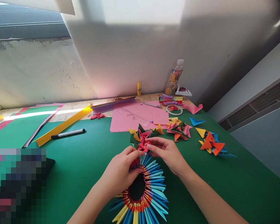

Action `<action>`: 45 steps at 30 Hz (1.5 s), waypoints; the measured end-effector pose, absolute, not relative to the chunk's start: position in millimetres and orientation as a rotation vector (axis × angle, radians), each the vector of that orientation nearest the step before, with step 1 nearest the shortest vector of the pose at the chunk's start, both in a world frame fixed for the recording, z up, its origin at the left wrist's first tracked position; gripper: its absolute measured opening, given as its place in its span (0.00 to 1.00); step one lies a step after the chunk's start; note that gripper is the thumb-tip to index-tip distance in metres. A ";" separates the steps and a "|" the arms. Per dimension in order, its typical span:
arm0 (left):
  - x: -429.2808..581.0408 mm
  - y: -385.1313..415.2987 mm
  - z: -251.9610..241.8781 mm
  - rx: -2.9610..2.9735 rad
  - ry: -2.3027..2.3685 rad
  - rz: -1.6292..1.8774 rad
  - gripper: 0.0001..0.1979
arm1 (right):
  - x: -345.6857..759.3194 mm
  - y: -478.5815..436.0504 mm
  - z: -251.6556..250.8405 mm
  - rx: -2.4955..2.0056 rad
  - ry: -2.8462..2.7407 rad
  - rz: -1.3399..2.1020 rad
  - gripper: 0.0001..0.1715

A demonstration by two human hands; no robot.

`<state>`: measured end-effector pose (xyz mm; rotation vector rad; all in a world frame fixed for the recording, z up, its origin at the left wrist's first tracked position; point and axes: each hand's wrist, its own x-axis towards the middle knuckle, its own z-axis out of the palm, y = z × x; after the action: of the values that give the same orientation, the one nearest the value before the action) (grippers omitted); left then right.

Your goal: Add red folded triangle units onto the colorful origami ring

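Observation:
A ring of folded paper pieces (155, 182), in blue, light blue, yellow, orange and red, rests on the green table top. My left hand (124, 169) is closed around its upper left side, thumb in the central opening and fingers over the outer points. Just beyond the ring, my right hand (164, 151) pinches at a red folded paper piece (143, 144). Its fingertips partly hide that piece. Green and yellow folded pieces (135, 137) lie right behind the red ones. The ring's left part is covered by my left hand.
To the right lie piles of pink and green (179, 129) and orange and blue folded pieces (211, 144). Pink paper sheets (121, 124) with a ruler, a glue stick (139, 89), a bottle (175, 77) and a tape ring (174, 109) stand behind. A marker (68, 133) lies left.

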<state>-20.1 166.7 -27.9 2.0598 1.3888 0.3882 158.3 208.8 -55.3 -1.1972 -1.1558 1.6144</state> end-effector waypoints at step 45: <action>-19.4 167.1 -31.2 1.976 1.432 0.448 0.23 | 172.9 220.2 -55.9 -0.911 -2.074 1.256 0.04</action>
<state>-19.4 167.1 -31.2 1.9762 1.4322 0.4483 172.9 220.2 -55.9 -0.9109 -2.0736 1.2563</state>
